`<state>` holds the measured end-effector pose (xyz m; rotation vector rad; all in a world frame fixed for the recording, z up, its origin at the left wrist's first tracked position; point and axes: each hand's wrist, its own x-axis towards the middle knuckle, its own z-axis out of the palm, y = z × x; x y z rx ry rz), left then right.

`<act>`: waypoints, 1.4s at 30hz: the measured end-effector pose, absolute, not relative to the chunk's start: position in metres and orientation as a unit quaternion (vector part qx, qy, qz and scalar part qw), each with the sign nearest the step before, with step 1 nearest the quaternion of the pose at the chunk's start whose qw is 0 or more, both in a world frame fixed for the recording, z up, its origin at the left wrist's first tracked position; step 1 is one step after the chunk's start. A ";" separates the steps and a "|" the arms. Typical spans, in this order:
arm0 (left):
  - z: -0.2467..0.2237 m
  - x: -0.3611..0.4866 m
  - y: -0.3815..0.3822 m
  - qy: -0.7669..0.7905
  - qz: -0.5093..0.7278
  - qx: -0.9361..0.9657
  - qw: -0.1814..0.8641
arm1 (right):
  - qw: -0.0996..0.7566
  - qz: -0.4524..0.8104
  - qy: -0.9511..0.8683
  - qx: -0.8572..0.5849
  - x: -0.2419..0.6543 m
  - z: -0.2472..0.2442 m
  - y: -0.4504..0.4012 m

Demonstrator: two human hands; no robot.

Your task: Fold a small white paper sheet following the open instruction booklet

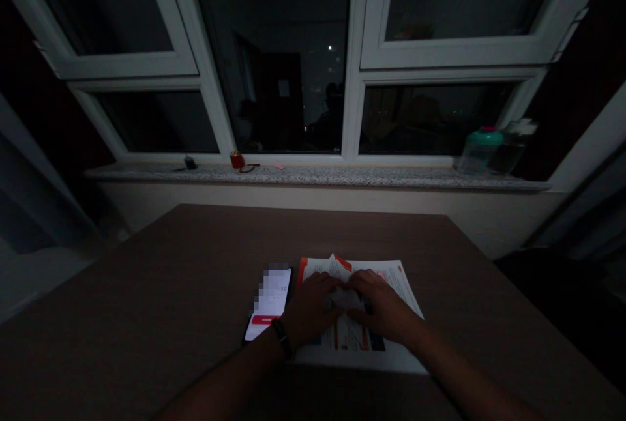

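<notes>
Printed paper sheets (398,272) with orange and dark patches lie on the brown table. My left hand (313,304), with a dark band at the wrist, and my right hand (381,304) meet over the middle of the sheets. Between them both hands hold a folded piece of paper (346,302), whose pointed, printed corner sticks up beyond the fingers. The fingers of both hands are bent round its sides. Left of my left hand lies a lit phone (270,300), its screen partly pixelated.
The brown table (195,245) reaches to the wall below a window. On the speckled sill (313,175) stand a small dark item (190,162), a red item (237,160) and a clear jar with a teal lid (482,149).
</notes>
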<state>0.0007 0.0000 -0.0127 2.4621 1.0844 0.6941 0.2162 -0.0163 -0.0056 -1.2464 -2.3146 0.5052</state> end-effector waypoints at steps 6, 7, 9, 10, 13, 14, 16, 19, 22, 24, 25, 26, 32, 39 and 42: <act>-0.013 0.000 0.005 0.394 0.241 0.868 0.186 | 0.228 0.186 -0.840 -0.457 0.216 -0.007 -0.016; -0.014 0.000 0.006 0.395 0.240 0.866 0.192 | 0.227 0.187 -0.839 -0.457 0.216 -0.008 -0.016; -0.015 -0.001 0.009 0.391 0.248 0.862 0.203 | 0.225 0.188 -0.840 -0.457 0.216 -0.007 -0.016; -0.017 -0.001 0.011 0.388 0.256 0.861 0.207 | 0.223 0.188 -0.840 -0.457 0.216 -0.007 -0.016; -0.020 -0.001 0.015 0.387 0.280 0.852 0.213 | 0.219 0.187 -0.841 -0.458 0.216 -0.006 -0.016; -0.020 0.000 0.016 0.386 0.282 0.851 0.215 | 0.217 0.188 -0.841 -0.458 0.216 -0.006 -0.016; -0.019 0.001 0.017 0.385 0.278 0.852 0.219 | 0.214 0.189 -0.841 -0.460 0.216 -0.005 -0.016; -0.014 0.002 0.015 0.389 0.269 0.855 0.212 | 0.214 0.189 -0.841 -0.459 0.217 -0.005 -0.016; -0.010 0.000 0.011 0.392 0.256 0.862 0.194 | 0.221 0.187 -0.841 -0.457 0.217 -0.006 -0.016; -0.009 0.000 0.007 0.393 0.237 0.869 0.186 | 0.221 0.190 -0.841 -0.457 0.217 -0.007 -0.016; -0.009 0.000 0.006 0.391 0.229 0.872 0.184 | 0.221 0.191 -0.840 -0.457 0.216 -0.007 -0.016; -0.009 0.000 0.004 0.388 0.226 0.875 0.179 | 0.220 0.191 -0.841 -0.456 0.216 -0.007 -0.016; -0.012 0.004 -0.003 0.368 0.235 0.889 0.137 | 0.221 0.193 -0.845 -0.447 0.219 -0.006 -0.017; -0.007 0.002 -0.003 0.374 0.204 0.897 0.120 | 0.234 0.196 -0.857 -0.416 0.222 -0.006 -0.016; -0.004 0.001 -0.002 0.379 0.192 0.899 0.110 | 0.225 0.193 -0.855 -0.426 0.221 -0.008 -0.016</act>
